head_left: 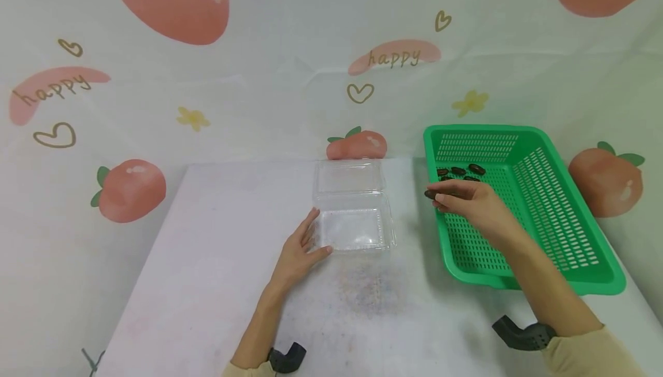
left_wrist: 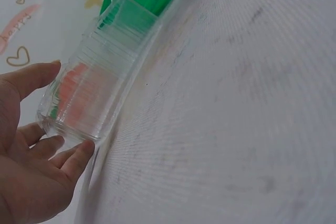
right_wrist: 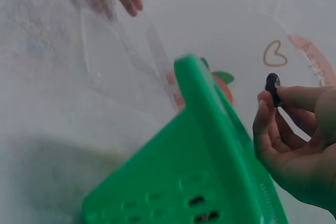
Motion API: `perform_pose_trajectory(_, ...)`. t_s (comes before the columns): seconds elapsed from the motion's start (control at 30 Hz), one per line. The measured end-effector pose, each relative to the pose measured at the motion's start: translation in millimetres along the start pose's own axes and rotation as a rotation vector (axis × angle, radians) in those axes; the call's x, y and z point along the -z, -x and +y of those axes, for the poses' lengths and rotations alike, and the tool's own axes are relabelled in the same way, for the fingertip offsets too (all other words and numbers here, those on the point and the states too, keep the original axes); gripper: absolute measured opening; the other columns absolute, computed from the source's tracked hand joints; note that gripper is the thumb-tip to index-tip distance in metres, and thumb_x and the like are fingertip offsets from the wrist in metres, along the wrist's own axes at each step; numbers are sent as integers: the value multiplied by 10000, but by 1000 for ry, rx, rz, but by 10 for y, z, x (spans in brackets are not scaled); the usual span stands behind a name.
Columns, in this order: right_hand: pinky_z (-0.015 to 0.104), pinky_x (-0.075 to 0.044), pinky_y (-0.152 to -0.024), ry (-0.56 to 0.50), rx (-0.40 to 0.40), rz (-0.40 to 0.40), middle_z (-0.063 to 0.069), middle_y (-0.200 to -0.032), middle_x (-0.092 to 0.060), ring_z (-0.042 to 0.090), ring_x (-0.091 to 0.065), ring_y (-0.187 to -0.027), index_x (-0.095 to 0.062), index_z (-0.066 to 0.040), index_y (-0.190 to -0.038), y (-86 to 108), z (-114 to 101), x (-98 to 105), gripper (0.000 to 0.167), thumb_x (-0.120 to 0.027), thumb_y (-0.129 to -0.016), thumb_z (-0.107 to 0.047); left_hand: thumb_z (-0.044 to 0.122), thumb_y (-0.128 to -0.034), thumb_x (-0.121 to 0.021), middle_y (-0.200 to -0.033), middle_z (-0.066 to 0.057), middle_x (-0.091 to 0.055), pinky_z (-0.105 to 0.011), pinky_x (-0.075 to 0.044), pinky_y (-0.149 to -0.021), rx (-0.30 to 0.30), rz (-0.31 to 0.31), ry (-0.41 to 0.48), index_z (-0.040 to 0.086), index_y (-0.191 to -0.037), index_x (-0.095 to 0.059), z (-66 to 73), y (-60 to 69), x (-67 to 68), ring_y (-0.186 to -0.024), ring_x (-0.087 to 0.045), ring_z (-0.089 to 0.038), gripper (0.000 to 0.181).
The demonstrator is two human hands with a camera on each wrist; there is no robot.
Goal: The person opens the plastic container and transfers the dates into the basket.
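Observation:
A clear plastic clamshell box (head_left: 351, 228) lies unfolded on the white table, its lid (head_left: 349, 178) laid back toward the wall. At the box's left side rests my left hand (head_left: 296, 256), fingers and thumb spread along the edge; in the left wrist view this hand (left_wrist: 39, 166) touches the box's end (left_wrist: 79, 114). My right hand (head_left: 473, 207) pinches a small dark brown oval date (head_left: 430, 194) above the left rim of a green basket (head_left: 523, 282). The right wrist view shows that date (right_wrist: 272, 85) between thumb and fingertips. More dates (head_left: 476, 168) lie inside the basket, partly hidden by the hand.
The basket stands at the table's right side, with high slotted walls. Behind the table hangs a white cloth (head_left: 269, 106) printed with fruit and hearts. Smudges (head_left: 368, 290) mark the table (head_left: 217, 262) in front of the box.

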State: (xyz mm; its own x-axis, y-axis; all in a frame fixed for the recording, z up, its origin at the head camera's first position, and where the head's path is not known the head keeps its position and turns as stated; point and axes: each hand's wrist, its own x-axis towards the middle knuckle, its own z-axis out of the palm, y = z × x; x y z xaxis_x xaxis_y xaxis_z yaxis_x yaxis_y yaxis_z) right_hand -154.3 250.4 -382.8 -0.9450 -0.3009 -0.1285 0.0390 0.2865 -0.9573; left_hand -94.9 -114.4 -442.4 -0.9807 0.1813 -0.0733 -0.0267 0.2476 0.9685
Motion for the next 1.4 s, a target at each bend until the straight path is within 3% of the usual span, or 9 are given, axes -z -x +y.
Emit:
perform_pose_trajectory(0.13, 199, -544, -894, 8, 47, 88, -32, -1188, -681, 99, -680, -1037, -614, -15, -1315, 59, 96, 120, 408, -614, -999, -274, -5, -867, -737, -1626, -169, -199, -528, -300, -1150, -11, 2, 1, 15, -1556, -275, 45, 12, -5, -1450, -252, -407, 831)
perform_pose_trajectory(0.3, 124, -507, -852, 101, 26, 147, -109, -1145, -671, 23, -675, -975, -596, -34, -1338, 135, 196, 283, 423, -601, -1006, -296, 7, -872, -738, -1628, -166, -195, -536, -304, -1150, -6, -4, -8, 41, -1563, -275, 27, -4, -7, -1450, -253, -411, 832)
perform_pose_trajectory(0.57, 117, -508, -845, 157, 34, 104, -164, -1132, -666, 61, -693, -965, -608, 26, -1290, 175, 311, 488, 400, -610, -1005, -255, 0, -859, -751, -1643, -69, -190, -501, -295, -1163, 7, 25, 20, 109, -1576, -274, -282, -79, -18, -1471, -238, -351, 868)
perform_pose_trajectory(0.67, 95, -491, -834, 177, 20, 92, -119, -1115, -691, 90, -707, -951, -613, 36, -1279, 154, 344, 545, 406, -626, -996, -255, 28, -859, -762, -1639, -24, -208, -472, -303, -1163, 2, 32, 21, 147, -1575, -293, -341, -86, -16, -1473, -250, -320, 864)
perform_pose_trajectory(0.93, 113, -464, -812, 290, -62, 41, -18, -1142, -707, 127, -711, -962, -633, -5, -1270, 83, 438, 660, 423, -648, -979, -312, 66, -860, -772, -1639, -13, -210, -468, -313, -1157, -20, 21, 17, 157, -1576, -294, -363, -89, -15, -1474, -252, -311, 865)
perform_pose_trajectory(1.17, 231, -509, -859, 306, -61, 5, 117, -1246, -665, 88, -697, -963, -618, 7, -1306, 12, 567, 693, 439, -652, -979, -285, 62, -862, -769, -1637, -6, -219, -486, -318, -1149, -5, 27, 0, 159, -1575, -300, -343, -85, -17, -1472, -255, -304, 858)
perform_pose_trajectory(1.4, 179, -534, -802, 297, -80, -37, 173, -1147, -705, 89, -700, -926, -626, 28, -1301, -66, 734, 673, 433, -662, -973, -253, 72, -863, -771, -1632, -1, -228, -462, -323, -1153, 5, 29, -6, 171, -1573, -305, -334, -84, -16, -1469, -266, -299, 856)
